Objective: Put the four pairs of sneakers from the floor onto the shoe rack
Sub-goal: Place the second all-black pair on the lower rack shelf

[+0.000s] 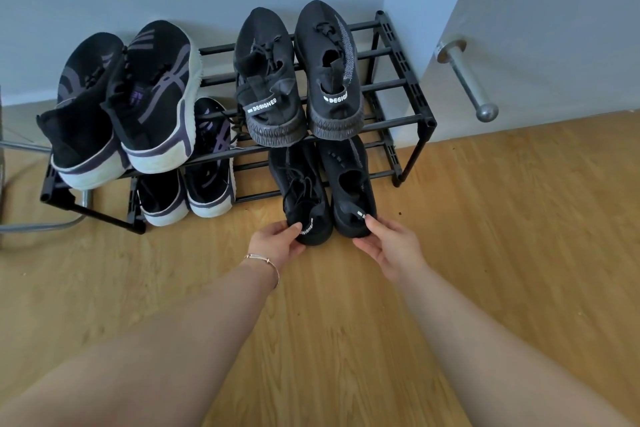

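Note:
A black two-tier shoe rack (412, 87) stands against the wall. Its top tier holds a black-and-purple pair with white soles (138, 104) on the left and a dark grey pair (298, 76) on the right. On the lower tier sits another black-and-purple pair (204, 180) at the left. An all-black pair lies toes-in on the lower tier at the right, heels sticking out over the floor. My left hand (277, 239) grips the heel of the left black sneaker (304, 198). My right hand (391, 243) grips the heel of the right black sneaker (349, 191).
A pale door (540, 28) with a metal lever handle (464, 76) stands right beside the rack's right end. Chrome tube legs (41, 225) of some furniture show at the far left. The wooden floor (346, 340) spreads in front of the rack.

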Available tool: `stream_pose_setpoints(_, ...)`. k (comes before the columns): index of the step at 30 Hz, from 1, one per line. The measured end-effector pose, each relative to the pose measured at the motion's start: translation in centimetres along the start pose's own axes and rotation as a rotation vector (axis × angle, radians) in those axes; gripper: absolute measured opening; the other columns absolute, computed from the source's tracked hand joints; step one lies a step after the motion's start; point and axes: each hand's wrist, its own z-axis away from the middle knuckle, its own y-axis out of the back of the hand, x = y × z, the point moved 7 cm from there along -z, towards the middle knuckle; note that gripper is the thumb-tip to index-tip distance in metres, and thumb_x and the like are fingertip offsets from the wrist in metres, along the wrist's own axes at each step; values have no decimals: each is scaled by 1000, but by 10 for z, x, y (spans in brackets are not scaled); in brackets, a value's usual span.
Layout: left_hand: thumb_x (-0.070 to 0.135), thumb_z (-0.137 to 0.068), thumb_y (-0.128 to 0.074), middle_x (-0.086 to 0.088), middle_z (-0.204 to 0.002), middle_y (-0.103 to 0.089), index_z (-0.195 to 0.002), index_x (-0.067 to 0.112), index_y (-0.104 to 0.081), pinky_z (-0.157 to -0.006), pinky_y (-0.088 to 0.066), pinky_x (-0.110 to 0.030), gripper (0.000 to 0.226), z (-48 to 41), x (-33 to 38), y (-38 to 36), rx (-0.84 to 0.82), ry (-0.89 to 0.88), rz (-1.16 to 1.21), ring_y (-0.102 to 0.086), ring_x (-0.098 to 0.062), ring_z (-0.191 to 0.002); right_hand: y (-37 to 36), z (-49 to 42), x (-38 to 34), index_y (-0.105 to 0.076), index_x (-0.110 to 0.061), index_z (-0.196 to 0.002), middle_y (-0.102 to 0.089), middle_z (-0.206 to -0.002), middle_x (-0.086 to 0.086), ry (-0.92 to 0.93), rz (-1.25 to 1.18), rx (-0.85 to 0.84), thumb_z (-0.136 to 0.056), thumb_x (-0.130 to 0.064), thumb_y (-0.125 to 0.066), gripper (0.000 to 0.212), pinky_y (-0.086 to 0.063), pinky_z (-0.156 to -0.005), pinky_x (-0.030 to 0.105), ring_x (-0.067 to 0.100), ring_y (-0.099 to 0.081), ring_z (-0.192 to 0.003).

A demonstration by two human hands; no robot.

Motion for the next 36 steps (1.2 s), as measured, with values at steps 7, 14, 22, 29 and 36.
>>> stream_pose_setpoints(7, 14, -92, -70, -13, -102, -74, -123, 0, -63, -95, -58, -42, 35, -20, 37, -9, 38, -11, 16, -75, -29, -92, -26, -15, -31, -52, -3, -139, -73, -114, 17, 61, 97, 26, -91, -14, -73, 54, -62, -89, 45, 30, -76, -96)
stream_pose_setpoints(14, 31, -90, -72, -2, -99, -73, -134, 17, -59, -100, -55, -40, 48, -19, 19, -4, 56, -19, -30, -75, -21, -94, -23, -14, -13, -35, -10, -154, -65, -109, 7, 32, 45, 18, -91, -12, -74, 74, -61, -91, 45, 30, -75, -99)
stream_pose_setpoints(22, 27, -91, -71, 0, -96, -75, -136, 19, -57, -99, -55, -36, 49, -12, 19, -13, 77, 22, 79, -76, -19, -93, -29, -14, -15, -48, -7, -141, -69, -111, 15, 77, 55, 89, -89, -9, -75, 59, -62, -90, 40, 27, -77, -94)
stream_pose_setpoints(29, 23, -93, -68, 0, -100, -72, -140, 13, -55, -100, -55, -38, 51, -21, 49, -20, 101, -41, 2, -74, -16, -87, -42, -30, -42, -53, -5, -137, -69, -98, 8, 126, 196, 131, -89, -11, -75, 53, -62, -87, 37, 23, -74, -91)
stream_pose_setpoints(36, -1, -95, -61, -7, -118, -64, -144, 10, -50, -92, -55, -30, 52, -23, 76, -25, 88, -103, -59, -66, -25, -106, -58, -35, -60, -53, -8, -143, -66, -97, -3, 240, 352, 128, -93, -12, -71, 53, -57, -94, 34, 21, -70, -98)
